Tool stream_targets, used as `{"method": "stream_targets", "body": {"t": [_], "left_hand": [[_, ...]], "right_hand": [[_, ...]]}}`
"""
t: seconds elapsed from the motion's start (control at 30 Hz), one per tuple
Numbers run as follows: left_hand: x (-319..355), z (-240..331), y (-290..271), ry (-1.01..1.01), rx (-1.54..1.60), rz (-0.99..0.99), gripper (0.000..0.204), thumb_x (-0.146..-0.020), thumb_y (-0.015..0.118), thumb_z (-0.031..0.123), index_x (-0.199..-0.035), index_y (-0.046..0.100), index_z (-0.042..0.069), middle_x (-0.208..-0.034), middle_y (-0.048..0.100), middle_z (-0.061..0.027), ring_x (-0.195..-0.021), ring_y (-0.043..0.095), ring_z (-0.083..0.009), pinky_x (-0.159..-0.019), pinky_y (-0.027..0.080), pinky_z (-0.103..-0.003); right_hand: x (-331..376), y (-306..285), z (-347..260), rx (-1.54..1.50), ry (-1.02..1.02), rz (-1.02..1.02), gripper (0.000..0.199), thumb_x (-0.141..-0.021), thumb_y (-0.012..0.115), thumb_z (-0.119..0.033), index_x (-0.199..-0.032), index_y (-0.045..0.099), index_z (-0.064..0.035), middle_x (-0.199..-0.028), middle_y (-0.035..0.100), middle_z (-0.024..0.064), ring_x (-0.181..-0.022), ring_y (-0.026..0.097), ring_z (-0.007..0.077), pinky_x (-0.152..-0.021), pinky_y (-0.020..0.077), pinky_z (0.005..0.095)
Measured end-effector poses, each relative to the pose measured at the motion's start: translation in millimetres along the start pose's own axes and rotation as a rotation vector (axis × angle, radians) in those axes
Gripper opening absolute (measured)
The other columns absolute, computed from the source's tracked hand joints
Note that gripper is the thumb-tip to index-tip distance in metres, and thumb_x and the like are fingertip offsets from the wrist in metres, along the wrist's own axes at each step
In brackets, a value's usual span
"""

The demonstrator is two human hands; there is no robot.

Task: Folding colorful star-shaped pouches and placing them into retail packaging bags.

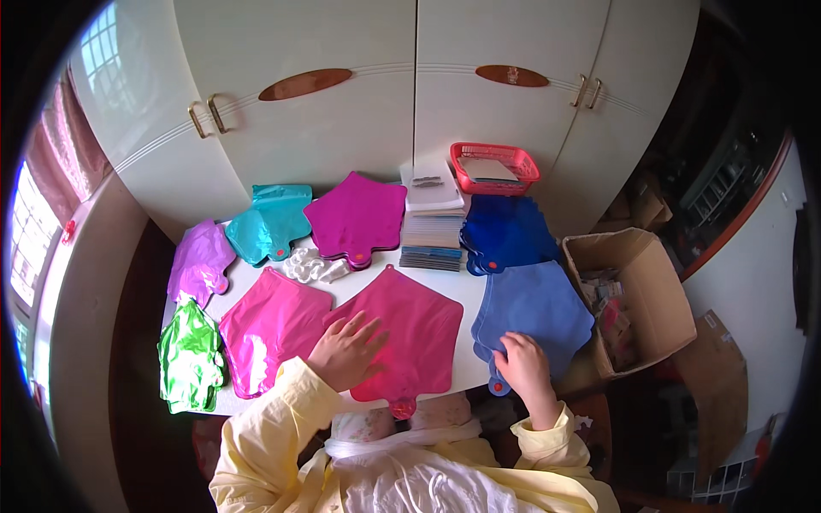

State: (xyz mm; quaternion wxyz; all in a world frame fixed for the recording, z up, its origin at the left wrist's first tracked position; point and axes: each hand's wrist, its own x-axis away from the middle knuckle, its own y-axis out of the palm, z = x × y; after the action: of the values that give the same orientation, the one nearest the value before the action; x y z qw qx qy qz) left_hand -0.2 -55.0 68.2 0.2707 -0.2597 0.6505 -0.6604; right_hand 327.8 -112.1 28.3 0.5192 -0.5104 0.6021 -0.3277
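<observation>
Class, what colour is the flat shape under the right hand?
The flat shape is light blue: head view.

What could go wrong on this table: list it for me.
The middle pink foil sheet has its tab overhanging the table's near edge; a nudge might drag it off. The light blue foil stack looks slightly fanned, so its layers could spread or slip toward the open cardboard box.

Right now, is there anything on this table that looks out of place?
Mildly, yes. A crumpled white bundle lies beside the magenta foil stack, a shapeless heap among mostly flat foils. The middle pink foil has its round tab poking past the front edge of the table.
</observation>
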Motion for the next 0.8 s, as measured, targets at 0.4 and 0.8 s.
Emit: {"method": "stream_targets", "body": {"t": [0.4, 0.8], "left_hand": [[-123.4, 59.6, 3.9, 0.483, 0.099, 0.036, 0.047, -0.081, 0.064, 0.030, -0.122, 0.055, 0.007, -0.128, 0.054, -0.0120, -0.122, 0.048, -0.0262, -0.097, 0.042, -0.040], [-135.2, 68.1, 18.0, 0.572, 0.121, -0.149, 0.051, -0.084, 0.063, 0.034, -0.127, 0.050, 0.009, -0.134, 0.049, -0.0114, -0.124, 0.047, -0.0275, -0.098, 0.041, -0.042]], "right_hand": [[-10.9, -19.6, 15.4, -0.569, 0.279, 0.197, 0.011, -0.081, 0.067, -0.009, -0.081, 0.062, 0.0002, -0.068, 0.063, 0.0129, -0.060, 0.064, 0.0261, -0.056, 0.0472, 0.0330], [-69.3, -170.4, 61.3, -0.180, 0.244, 0.876, 0.023, -0.089, 0.057, -0.009, -0.112, 0.059, -0.0060, -0.077, 0.066, 0.0125, -0.070, 0.066, 0.0243, -0.067, 0.0510, 0.0344]]}}
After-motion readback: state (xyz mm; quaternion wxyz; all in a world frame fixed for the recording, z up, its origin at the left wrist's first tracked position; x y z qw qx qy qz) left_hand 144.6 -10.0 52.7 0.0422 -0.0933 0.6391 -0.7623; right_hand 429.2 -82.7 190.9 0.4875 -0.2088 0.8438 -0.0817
